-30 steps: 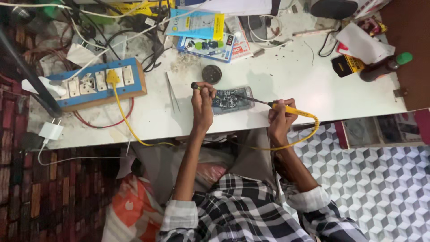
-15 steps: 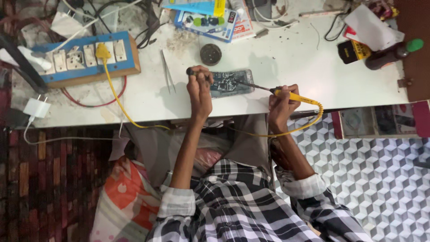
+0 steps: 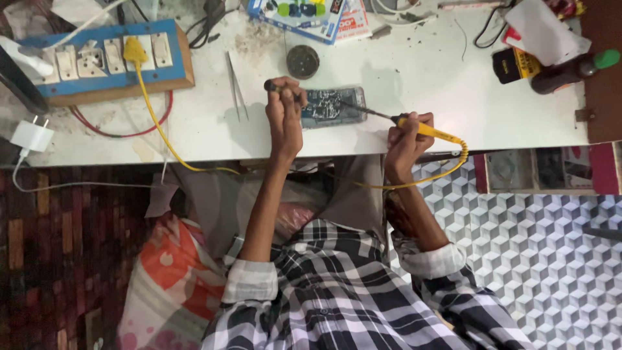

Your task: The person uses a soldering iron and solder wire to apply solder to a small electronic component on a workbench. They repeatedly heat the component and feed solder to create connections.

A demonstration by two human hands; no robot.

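Gripping one yellow soldering iron, the right hand touches its tip to one opened phone on the white table; the left hand clasps one dark tool beside one pair of tweezers.

Blue blister package lies at the table's far edge.

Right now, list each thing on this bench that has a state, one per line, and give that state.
Opened phone: lying flat, circuit board exposed.
Soldering iron: gripped in right hand, tip on the board.
Dark-handled tool: held in left hand at the phone's left edge.
Tweezers: lying loose, untouched.
Yellow plug: seated in the blue switchboard.
White charger: unplugged.
Round tin: open.
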